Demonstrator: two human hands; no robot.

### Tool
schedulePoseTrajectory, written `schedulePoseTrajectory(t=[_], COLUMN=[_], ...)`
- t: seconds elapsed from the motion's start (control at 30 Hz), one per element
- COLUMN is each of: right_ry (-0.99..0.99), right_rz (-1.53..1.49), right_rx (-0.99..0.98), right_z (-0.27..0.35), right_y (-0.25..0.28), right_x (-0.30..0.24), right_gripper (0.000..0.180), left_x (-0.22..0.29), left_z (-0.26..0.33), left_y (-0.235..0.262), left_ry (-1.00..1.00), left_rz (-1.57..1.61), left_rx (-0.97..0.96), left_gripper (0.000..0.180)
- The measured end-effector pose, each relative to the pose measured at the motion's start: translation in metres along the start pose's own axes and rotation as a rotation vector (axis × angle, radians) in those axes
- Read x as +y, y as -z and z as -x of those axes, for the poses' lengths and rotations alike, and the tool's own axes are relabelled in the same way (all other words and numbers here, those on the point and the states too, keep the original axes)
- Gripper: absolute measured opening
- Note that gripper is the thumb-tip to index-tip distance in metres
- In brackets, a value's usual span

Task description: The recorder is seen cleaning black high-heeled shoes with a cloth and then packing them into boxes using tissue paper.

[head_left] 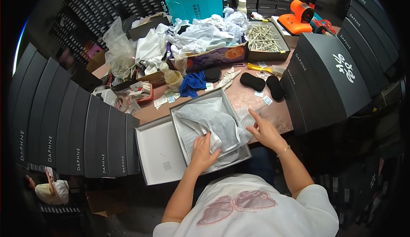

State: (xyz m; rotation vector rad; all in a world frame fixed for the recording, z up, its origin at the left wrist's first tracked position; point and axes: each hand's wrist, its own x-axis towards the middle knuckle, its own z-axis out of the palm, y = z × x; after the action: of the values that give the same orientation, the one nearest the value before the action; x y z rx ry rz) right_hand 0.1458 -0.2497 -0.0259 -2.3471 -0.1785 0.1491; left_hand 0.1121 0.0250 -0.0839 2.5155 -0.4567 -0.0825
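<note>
An open grey shoe box (173, 116) stands at the table's front edge, lined with white tissue paper (205, 114). The paper is bunched over whatever lies inside, so the contents are hidden. My left hand (204, 153) rests on a fold of the paper near the box's front, thumb apart from the fingers. At the right side of the box, my right hand (267, 132) has its index finger stretched out and its thumb spread, beside a loose flap of paper (244, 124) hanging over the rim. Left of the box lies its lid (158, 151), white inside up.
Dark shoe boxes stand in rows on the left (87, 134) and right (324, 74). Behind are a carton of crumpled paper (209, 59), a box of thin sticks (264, 38), a blue cloth (193, 84), a bottle (171, 79), black oval pads (253, 82) and an orange tape dispenser (297, 19).
</note>
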Motion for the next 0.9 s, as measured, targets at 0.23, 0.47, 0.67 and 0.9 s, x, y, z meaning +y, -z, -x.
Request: schedulePoseTrajectory(t=[0.23,0.47,0.67,0.9], right_ry=[-0.107,0.247,0.015,0.151], right_rz=[-0.371,-0.289,-0.673,-0.929], right_rx=[-0.044,0.42,0.494,0.632], right_z=[-0.021,0.017,0.04,0.05], right_y=[-0.053,-0.066,-0.02,0.015], right_x=[0.037,0.013,0.034,0.052], right_gripper=[0.032,0.02,0.009,0.058], left_x=[0.026,-0.002,-0.039,-0.023], left_z=[-0.041,-0.084,-0.057,-0.054], left_y=[0.001,-0.027,-0.029,-0.025], left_ry=[0.359,0.69,0.7,0.609], left_rz=[0.193,1.468,2.033,1.741], left_rx=[-0.025,0.323,0.258,0.465], left_gripper=[0.074,0.049,0.035,0.037])
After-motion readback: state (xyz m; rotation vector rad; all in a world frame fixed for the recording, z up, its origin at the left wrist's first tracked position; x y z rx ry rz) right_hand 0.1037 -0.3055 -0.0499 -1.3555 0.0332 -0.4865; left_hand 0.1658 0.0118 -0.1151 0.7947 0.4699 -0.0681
